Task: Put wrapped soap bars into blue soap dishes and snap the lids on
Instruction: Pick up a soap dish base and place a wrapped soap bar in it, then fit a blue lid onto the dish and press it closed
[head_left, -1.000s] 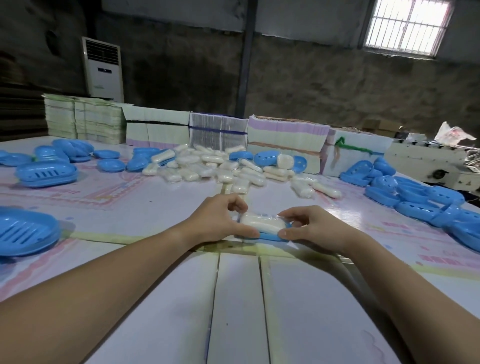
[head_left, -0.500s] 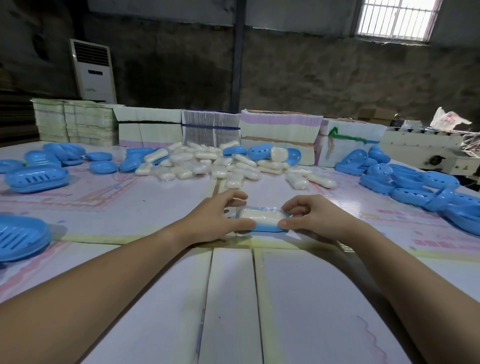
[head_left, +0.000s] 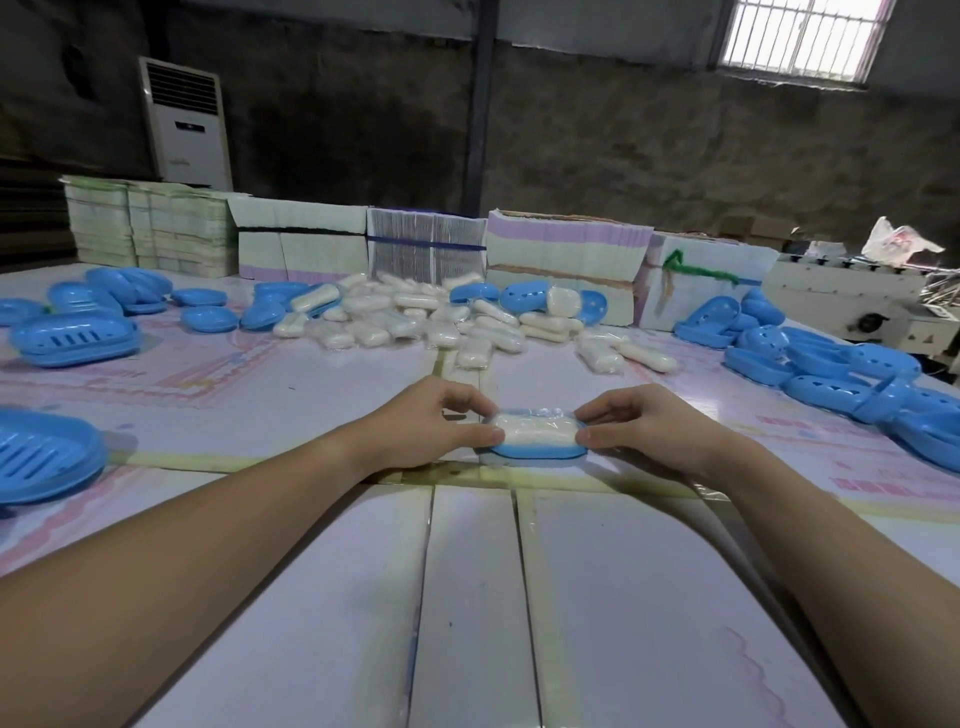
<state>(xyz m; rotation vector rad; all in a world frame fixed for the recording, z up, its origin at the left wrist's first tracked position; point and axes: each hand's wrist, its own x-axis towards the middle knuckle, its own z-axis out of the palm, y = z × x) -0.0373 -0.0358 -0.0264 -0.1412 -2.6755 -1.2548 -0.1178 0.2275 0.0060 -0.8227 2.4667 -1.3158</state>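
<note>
Your wrapped soap bar (head_left: 535, 429) sits in a blue soap dish (head_left: 535, 451) on the table (head_left: 311, 395), center, just in front of you. Long axis runs left-right, i.e. across your view; bar lies flat, no lid on it. Your left hand (head_left: 431, 426) pinches the bar's left end w/ thumb and fingers; your right hand (head_left: 639, 423) pinches the right end the same way. Both hands closed on the bar, wrists resting near the table. Behind, mid-table, a loose pile of wrapped bars (head_left: 431, 322) pointing every which way. More blue dishes (head_left: 72, 335) at left, a heap of blue lids (head_left: 852, 364) at right, well apart from your hands. Stacks of flat cartons (head_left: 566, 249) line the far edge.
</note>
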